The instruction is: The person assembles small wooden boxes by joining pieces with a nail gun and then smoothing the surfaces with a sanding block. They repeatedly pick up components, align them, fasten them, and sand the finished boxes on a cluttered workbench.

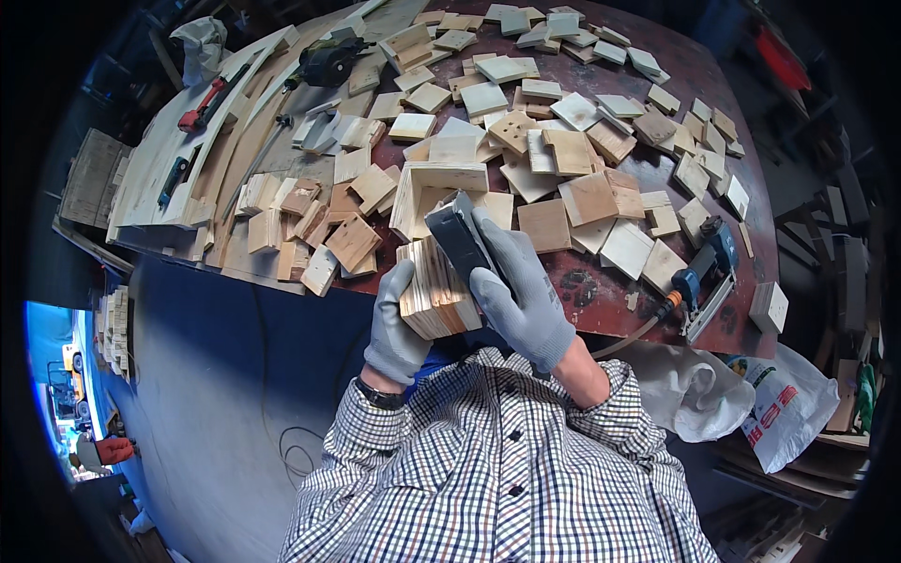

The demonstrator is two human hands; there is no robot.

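Observation:
My left hand [398, 330], in a grey glove, is wrapped round a wooden block [436, 298] with layered, plywood-like edges, held in front of my chest at the table's near edge. In my right hand [521, 300], gloved too, is a dark sanding block [460, 236], tilted and pressed to or just over the wooden block's upper right side. Its underside is hidden, so contact is hard to tell. Just beyond stands an open wooden box [405, 202], partly covered by the sanding block.
Many small wood pieces [572, 150] are strewn over the dark red table [582, 300]. A blue nail gun [704, 267] with a hose lies at the right. Long boards [246, 122] with a red tool [199, 113] and a dark power tool [328, 61] lie left. White sacks [694, 389] sit below right.

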